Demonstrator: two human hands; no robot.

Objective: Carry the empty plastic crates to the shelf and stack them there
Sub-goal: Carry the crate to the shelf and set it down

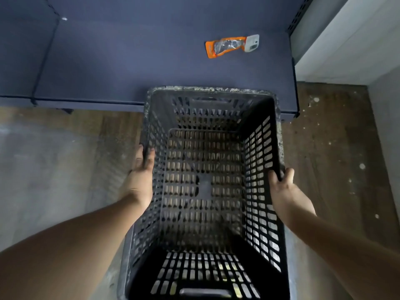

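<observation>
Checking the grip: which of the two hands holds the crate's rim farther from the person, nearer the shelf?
The left hand: it grips the crate rim farther up its side, nearer the shelf, than the right hand.

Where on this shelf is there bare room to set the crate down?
The shelf is bare left of the orange packet and along its front edge below the packet. The crate, held by the left hand and right hand, already overlaps that edge. Only the back right, around the packet, is taken.
</observation>
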